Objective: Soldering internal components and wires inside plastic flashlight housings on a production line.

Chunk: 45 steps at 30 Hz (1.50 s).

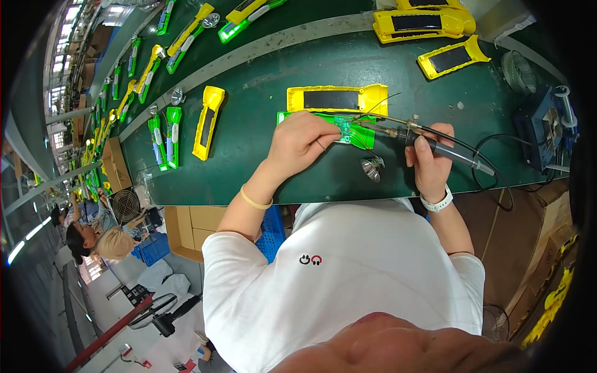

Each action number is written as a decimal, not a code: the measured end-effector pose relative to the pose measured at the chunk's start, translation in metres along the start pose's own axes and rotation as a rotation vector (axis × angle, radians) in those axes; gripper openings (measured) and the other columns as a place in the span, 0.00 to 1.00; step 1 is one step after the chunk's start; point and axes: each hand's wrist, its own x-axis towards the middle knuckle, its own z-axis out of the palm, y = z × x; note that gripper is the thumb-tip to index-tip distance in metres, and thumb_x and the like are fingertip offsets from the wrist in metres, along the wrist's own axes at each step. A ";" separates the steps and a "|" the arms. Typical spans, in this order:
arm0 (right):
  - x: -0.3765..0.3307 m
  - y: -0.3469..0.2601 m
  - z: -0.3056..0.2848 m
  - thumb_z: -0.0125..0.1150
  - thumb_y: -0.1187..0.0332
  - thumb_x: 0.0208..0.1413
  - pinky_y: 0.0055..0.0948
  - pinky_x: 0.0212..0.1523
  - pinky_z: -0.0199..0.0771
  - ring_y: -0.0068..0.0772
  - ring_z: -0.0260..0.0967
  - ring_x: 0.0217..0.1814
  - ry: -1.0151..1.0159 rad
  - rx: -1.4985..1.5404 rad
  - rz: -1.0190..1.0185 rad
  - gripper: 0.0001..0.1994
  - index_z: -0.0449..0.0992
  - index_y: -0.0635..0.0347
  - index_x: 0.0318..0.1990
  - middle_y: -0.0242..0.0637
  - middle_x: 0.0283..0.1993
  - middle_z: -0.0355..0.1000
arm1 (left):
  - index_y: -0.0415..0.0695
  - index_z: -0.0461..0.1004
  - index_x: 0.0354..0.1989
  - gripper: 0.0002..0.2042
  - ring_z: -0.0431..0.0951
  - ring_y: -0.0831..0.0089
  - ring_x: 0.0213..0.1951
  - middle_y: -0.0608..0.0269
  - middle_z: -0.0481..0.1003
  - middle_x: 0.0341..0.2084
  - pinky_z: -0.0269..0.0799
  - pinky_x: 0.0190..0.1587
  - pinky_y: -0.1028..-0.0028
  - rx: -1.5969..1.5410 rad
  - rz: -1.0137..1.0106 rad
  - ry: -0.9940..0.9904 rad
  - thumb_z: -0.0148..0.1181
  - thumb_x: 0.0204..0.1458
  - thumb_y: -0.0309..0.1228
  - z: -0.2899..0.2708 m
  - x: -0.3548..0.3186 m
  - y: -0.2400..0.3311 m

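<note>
My right hand [430, 166] grips the handle of a soldering iron [453, 153], its tip pointing left over a small green circuit board [346, 127]. The board lies in a bright green flashlight housing [365, 139] on the bench. My left hand [298, 143] covers the left part of this housing, thumb and finger pinched together at the board; what they hold is too small to make out. Thin wires rise from the board. A yellow housing half with a dark panel [329, 99] lies just behind. A shiny reflector [371, 170] sits nearer to me, below the iron.
A blue soldering station [546, 130] stands at the right, its black cable looping across the bench. Yellow housings [415, 25] are stacked at the back right. Left of my hands lie another yellow housing [209, 124] and two green ones [173, 138]. Beyond a metal rail [249, 53] are more flashlight parts.
</note>
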 end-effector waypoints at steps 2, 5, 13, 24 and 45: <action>0.000 0.001 -0.001 0.56 0.74 0.54 0.18 0.20 0.61 0.18 0.59 0.21 -0.025 -0.020 -0.007 0.13 0.56 0.58 0.39 0.33 0.30 0.62 | 0.41 0.76 0.28 0.05 0.74 0.68 0.27 0.61 0.74 0.24 0.71 0.29 0.74 -0.006 0.023 0.017 0.63 0.40 0.21 0.000 0.000 0.003; -0.002 0.002 0.000 0.57 0.76 0.52 0.16 0.21 0.61 0.15 0.59 0.22 -0.066 -0.063 0.014 0.13 0.57 0.59 0.38 0.32 0.28 0.63 | 0.41 0.76 0.28 0.05 0.74 0.66 0.27 0.60 0.73 0.29 0.71 0.30 0.73 -0.017 -0.107 0.024 0.62 0.41 0.22 0.001 -0.003 0.008; -0.004 0.009 0.000 0.58 0.77 0.51 0.14 0.24 0.58 0.12 0.57 0.25 -0.093 -0.178 -0.032 0.12 0.59 0.61 0.36 0.29 0.28 0.63 | 0.40 0.74 0.28 0.05 0.74 0.67 0.31 0.61 0.72 0.29 0.71 0.31 0.75 0.046 -0.106 0.002 0.63 0.41 0.21 0.000 0.001 0.007; -0.002 0.009 0.000 0.59 0.77 0.51 0.14 0.24 0.59 0.12 0.57 0.25 -0.128 -0.190 -0.007 0.13 0.58 0.61 0.36 0.29 0.27 0.63 | 0.41 0.73 0.27 0.05 0.74 0.66 0.31 0.60 0.72 0.30 0.71 0.32 0.72 0.046 -0.117 -0.022 0.62 0.41 0.22 0.001 0.003 0.008; -0.004 -0.002 -0.004 0.57 0.71 0.53 0.18 0.22 0.62 0.18 0.59 0.21 -0.010 -0.031 -0.036 0.13 0.57 0.60 0.38 0.34 0.28 0.63 | 0.40 0.68 0.38 0.13 0.71 0.65 0.36 0.56 0.68 0.41 0.70 0.39 0.72 -0.153 -0.053 0.059 0.62 0.42 0.23 -0.003 -0.015 -0.003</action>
